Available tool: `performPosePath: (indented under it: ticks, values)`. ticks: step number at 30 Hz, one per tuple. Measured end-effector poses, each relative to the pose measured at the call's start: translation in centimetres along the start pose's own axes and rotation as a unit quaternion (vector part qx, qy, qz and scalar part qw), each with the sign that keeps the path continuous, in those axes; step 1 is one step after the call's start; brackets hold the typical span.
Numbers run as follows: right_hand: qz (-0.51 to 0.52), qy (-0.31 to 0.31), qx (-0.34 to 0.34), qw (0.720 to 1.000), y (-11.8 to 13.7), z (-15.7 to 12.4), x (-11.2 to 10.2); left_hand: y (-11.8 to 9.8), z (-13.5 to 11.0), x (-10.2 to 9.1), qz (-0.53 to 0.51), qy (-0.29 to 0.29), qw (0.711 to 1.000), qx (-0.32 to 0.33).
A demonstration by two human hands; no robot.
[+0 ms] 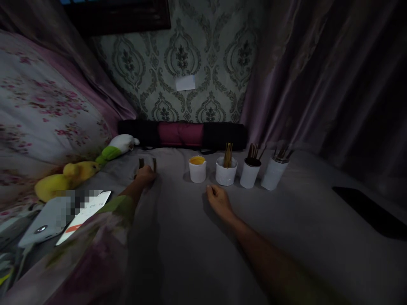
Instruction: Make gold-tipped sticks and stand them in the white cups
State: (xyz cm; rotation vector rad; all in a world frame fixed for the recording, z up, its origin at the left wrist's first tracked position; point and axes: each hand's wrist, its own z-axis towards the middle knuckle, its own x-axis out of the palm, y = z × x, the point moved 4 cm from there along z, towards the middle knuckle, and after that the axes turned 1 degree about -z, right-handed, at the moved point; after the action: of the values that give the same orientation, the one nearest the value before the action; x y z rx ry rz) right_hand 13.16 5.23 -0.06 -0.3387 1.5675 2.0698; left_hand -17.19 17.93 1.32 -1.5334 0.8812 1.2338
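Note:
My left hand [145, 175] reaches forward over the grey sheet, its fingers curled around a small dark object [147, 164] that I cannot make out. My right hand [218, 200] rests on the sheet with its fingers loosely curled and nothing visible in them. It lies just in front of a row of white cups. The leftmost cup [197, 169] is filled to the brim with something yellow. The second cup [226, 170] holds golden sticks. The two further cups [249, 171] [273, 171] hold dark sticks.
A yellow and green plush toy [68, 176] lies at the left beside a floral pillow [41, 114]. A power bank [44, 222] and a phone [84, 216] lie near my left arm. A black and maroon roll [182, 134] lies along the wall. A dark flat slab [370, 212] sits right.

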Motion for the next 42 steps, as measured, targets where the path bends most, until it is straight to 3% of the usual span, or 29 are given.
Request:
performPosePath:
  ticks: [26,42]
  values:
    - [-0.006,0.022,-0.005,1.0,-0.7,0.4,0.4,-0.6,-1.2,-0.9,-0.008,-0.019,0.999,-0.045]
    - [-0.016,0.021,-0.009,1.0,-0.6,0.4,0.3,-0.2,-0.4,-0.8,-0.003,-0.019,1.0,-0.004]
